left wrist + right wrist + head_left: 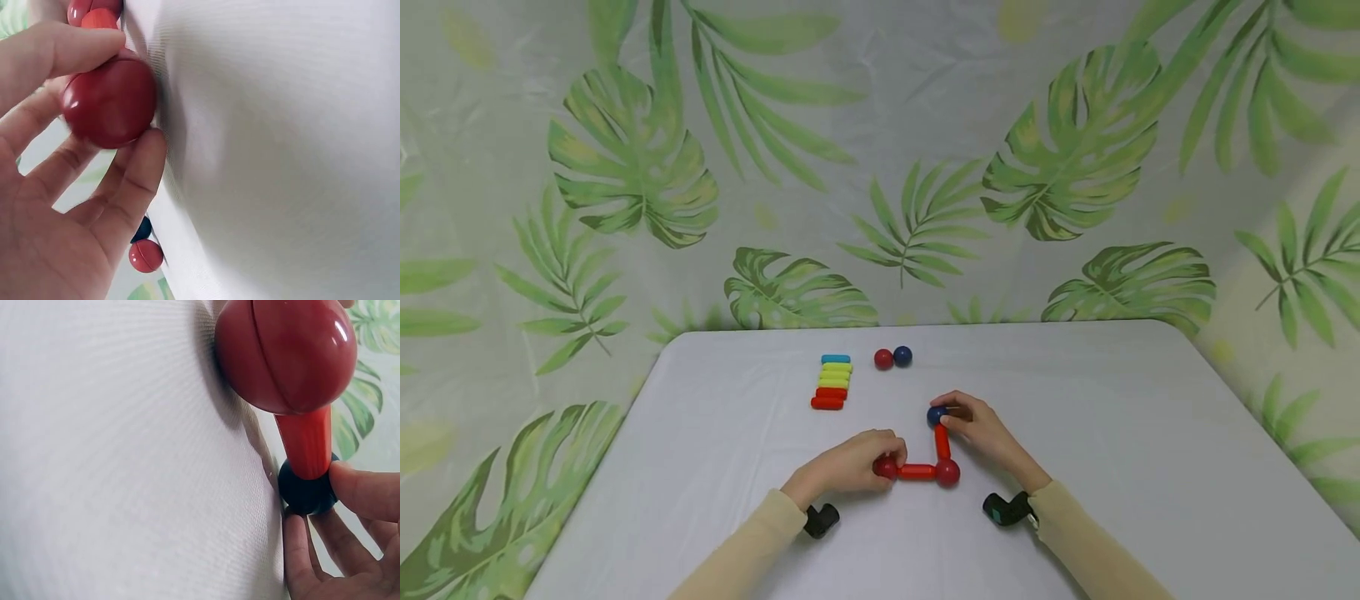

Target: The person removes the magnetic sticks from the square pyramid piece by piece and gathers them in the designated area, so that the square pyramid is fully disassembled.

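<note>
On the white table lies an L-shaped chain of balls and rods. My left hand pinches its left red ball between thumb and fingers. A horizontal red rod joins that ball to the corner red ball. From the corner a second red rod runs up to a dark blue ball, which my right hand pinches with thumb and fingertips.
A row of coloured rods, blue, green, yellow and red, lies at the back left of the table. A loose red ball and a loose blue ball sit beside it. A leaf-patterned sheet hangs behind.
</note>
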Action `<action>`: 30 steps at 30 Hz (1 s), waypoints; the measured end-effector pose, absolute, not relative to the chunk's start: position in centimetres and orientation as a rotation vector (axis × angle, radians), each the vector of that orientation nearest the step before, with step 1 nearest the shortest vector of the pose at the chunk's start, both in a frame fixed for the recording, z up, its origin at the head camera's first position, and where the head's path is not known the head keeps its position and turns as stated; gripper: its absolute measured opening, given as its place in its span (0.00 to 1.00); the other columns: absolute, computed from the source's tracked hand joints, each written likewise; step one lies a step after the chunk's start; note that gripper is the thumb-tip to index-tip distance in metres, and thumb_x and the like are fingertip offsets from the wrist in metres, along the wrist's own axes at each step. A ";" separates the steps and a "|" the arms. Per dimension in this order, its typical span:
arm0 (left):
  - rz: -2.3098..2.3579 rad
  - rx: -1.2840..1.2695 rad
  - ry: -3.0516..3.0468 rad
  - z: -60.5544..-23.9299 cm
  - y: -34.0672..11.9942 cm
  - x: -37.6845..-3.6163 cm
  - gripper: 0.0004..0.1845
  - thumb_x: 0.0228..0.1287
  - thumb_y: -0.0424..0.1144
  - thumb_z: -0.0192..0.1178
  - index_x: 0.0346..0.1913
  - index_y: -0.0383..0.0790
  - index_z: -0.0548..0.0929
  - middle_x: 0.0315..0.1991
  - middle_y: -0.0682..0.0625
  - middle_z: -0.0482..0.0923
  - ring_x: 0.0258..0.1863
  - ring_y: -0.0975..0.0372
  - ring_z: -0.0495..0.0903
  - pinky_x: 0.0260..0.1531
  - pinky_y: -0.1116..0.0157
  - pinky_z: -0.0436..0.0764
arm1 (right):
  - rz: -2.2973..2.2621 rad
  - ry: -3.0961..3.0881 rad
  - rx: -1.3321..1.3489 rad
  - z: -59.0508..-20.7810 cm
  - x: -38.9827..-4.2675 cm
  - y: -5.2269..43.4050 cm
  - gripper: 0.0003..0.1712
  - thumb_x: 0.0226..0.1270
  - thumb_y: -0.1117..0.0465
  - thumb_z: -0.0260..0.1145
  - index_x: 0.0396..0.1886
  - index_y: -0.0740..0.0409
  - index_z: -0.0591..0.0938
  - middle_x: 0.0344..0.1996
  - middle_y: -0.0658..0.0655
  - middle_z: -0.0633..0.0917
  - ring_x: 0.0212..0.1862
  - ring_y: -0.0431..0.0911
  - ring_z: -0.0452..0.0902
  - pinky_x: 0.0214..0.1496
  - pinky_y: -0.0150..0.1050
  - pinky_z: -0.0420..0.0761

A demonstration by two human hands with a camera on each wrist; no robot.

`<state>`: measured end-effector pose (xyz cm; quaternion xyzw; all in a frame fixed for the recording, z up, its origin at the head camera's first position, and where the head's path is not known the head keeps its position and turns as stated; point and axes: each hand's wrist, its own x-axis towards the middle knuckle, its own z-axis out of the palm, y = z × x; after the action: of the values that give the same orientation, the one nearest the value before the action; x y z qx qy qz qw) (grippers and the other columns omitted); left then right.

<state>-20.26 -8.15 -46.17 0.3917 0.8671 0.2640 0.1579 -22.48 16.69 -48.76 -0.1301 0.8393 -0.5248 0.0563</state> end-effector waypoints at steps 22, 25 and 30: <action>1.679 0.175 2.722 -47.6 -5.7 -29.0 0.09 0.58 0.28 0.66 0.41 0.34 0.78 0.41 0.40 0.80 0.39 0.52 0.78 0.40 0.61 0.81 | -1.581 2.555 -0.390 -48.6 -22.4 16.5 0.14 0.68 0.69 0.60 0.53 0.59 0.79 0.51 0.61 0.79 0.52 0.57 0.75 0.55 0.52 0.75; 1.669 0.168 2.752 -47.8 -5.5 -29.4 0.10 0.58 0.27 0.66 0.41 0.33 0.78 0.40 0.39 0.79 0.39 0.52 0.78 0.41 0.60 0.80 | -1.587 2.551 -0.384 -48.7 -22.4 16.6 0.14 0.68 0.68 0.60 0.53 0.59 0.79 0.51 0.60 0.79 0.52 0.56 0.75 0.56 0.52 0.75; 1.560 0.230 2.826 -47.5 -5.8 -28.8 0.12 0.59 0.30 0.66 0.44 0.34 0.76 0.43 0.40 0.75 0.40 0.52 0.75 0.42 0.60 0.79 | -1.596 2.545 -0.374 -48.8 -22.4 16.6 0.14 0.68 0.68 0.60 0.52 0.58 0.79 0.51 0.60 0.79 0.52 0.56 0.75 0.56 0.51 0.75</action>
<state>-28.84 -5.76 -47.48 0.0711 0.8724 0.4814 -0.0473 -22.44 16.63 -48.85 -0.1234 0.8393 -0.5264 0.0574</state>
